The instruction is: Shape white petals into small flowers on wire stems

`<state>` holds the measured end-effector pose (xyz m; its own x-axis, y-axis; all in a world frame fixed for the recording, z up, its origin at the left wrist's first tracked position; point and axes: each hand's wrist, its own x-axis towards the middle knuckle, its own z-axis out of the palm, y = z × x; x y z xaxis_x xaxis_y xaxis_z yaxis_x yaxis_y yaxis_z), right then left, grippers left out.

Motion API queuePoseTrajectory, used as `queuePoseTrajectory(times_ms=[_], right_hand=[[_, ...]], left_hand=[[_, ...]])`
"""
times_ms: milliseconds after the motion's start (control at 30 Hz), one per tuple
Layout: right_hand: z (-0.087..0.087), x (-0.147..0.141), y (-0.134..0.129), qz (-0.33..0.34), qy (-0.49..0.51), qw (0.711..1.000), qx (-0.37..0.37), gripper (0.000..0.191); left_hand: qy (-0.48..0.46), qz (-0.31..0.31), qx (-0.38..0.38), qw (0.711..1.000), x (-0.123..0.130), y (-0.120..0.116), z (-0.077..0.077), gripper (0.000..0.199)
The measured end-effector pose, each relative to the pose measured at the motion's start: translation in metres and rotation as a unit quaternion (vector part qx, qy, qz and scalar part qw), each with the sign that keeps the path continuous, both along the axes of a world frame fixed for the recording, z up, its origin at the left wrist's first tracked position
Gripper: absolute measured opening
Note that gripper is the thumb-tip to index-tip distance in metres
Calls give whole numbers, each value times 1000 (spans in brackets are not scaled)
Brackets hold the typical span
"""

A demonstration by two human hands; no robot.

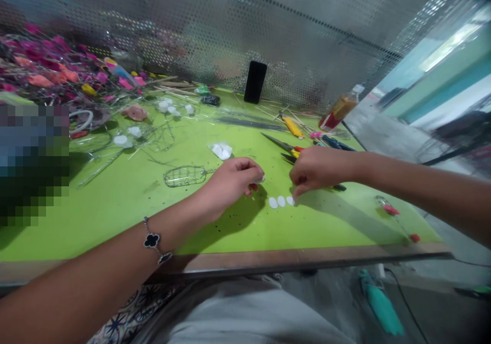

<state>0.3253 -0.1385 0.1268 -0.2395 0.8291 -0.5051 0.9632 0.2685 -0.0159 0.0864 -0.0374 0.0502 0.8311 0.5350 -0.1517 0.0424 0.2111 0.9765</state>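
Three small white oval pieces point(281, 201) lie in a row on the green tabletop. My right hand point(316, 169) is closed, its fingertips down on the rightmost oval. To the left of the row, my left hand point(233, 183) is held in a pinch just above the table. A small white bit shows at its fingertips, and something red peeks out under the fingers; I cannot make out what it is. Beside the left wrist lies a bent wire frame point(184, 176). Scissors point(286, 147) with red and yellow handles lie partly behind the right hand.
A folded white piece point(221, 151) lies beyond my left hand. A phone point(255, 82) leans against the perforated metal panel point(199, 37). At the back right are a yellow cutter point(293, 127) and a bottle point(339, 111). Pink craft pieces point(57, 67) pile up at left. The table edge point(307, 257) runs in front.
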Motion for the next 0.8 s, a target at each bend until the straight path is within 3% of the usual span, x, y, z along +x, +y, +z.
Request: queuePoseTrajectory(times_ms=[167, 267, 433, 667, 800], right_hand=[[2, -25, 18, 114, -89, 989, -4, 37], [1, -32, 21, 147, -102, 984, -16, 31], [0, -41, 24, 137, -95, 986, -24, 20], [0, -49, 28, 108, -71, 991, -34, 25], [-2, -45, 32, 66, -102, 989, -82, 23]], left_hand=[[24, 1, 8, 1000, 0, 5, -5, 12], [33, -4, 13, 999, 0, 6, -6, 12], [27, -12, 22, 999, 0, 5, -5, 16], [26, -7, 25, 999, 0, 6, -5, 17], [31, -20, 34, 999, -1, 6, -5, 18]])
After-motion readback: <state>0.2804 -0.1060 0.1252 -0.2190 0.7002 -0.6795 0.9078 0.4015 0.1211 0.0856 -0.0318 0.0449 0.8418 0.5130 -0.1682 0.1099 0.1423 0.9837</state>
